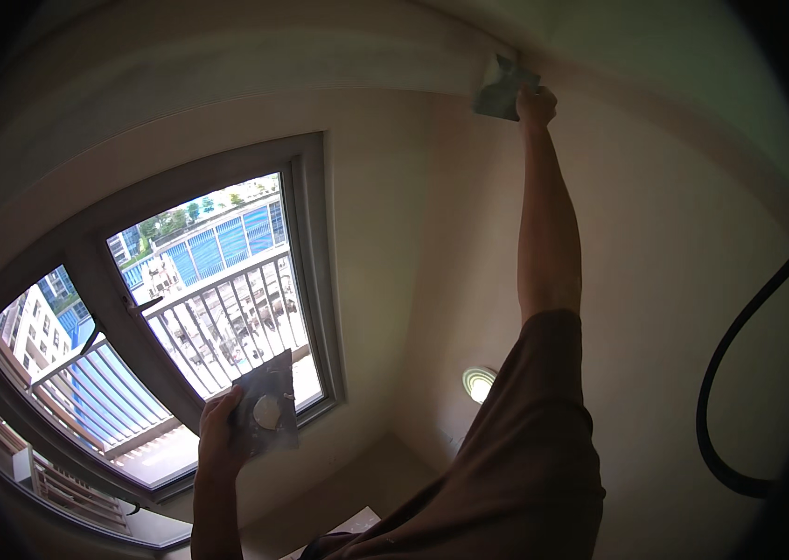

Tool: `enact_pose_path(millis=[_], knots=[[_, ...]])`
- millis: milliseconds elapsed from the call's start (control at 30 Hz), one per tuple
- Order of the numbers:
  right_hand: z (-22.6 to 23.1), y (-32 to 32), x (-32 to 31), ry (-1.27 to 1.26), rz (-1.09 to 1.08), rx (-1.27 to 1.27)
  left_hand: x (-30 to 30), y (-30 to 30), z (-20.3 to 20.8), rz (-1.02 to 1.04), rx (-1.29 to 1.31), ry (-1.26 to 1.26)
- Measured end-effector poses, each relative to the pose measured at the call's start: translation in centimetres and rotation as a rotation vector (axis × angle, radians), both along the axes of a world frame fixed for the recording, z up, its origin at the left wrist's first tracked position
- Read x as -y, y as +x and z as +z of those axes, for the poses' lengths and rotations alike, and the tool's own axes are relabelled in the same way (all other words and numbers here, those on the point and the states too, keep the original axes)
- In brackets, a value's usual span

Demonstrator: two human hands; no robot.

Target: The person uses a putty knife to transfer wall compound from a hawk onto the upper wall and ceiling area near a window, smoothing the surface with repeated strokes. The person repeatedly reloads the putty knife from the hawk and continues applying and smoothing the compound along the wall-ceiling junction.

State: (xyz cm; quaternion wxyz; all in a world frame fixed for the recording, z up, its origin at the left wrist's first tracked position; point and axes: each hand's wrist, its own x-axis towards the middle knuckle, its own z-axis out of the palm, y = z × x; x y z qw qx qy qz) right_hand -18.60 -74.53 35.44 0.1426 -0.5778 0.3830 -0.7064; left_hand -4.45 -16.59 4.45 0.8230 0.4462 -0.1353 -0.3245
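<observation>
My right hand is raised high with the arm stretched out. It grips a wide, flat putty knife, whose blade lies at the upper corner where wall and ceiling surfaces meet. A paler patch shows on part of the blade. Lower down on the left, my left hand is closed on the edge of a dark, square plate. A round, whitish dab of putty sits on its face. The plate is held in front of the window's lower right part.
A grey-framed window fills the left side, with a handle on its frame and a railing outside. A lit round lamp is near my right sleeve. At the right hangs a black hose or cable. Bare plaster wall spreads behind my arm.
</observation>
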Motion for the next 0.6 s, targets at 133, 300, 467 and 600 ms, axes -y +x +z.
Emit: enact_pose_path(millis=[133,300,467,600], knots=[[3.0,-2.4,3.2,-0.057,-0.177,-0.084,0.8,0.4,-0.3,0.017,0.032,0.059],[4.3,-0.7,1.0,-0.109,-0.177,-0.019,1.5,-0.3,0.4,0.008,-0.001,0.058],[5.2,0.9,1.4,-0.083,-0.182,0.043,2.4,0.6,-0.4,0.026,-0.051,0.075],[6.1,0.7,2.4,-0.093,-0.094,-0.206,2.3,1.4,-1.2,0.019,-0.062,0.075]])
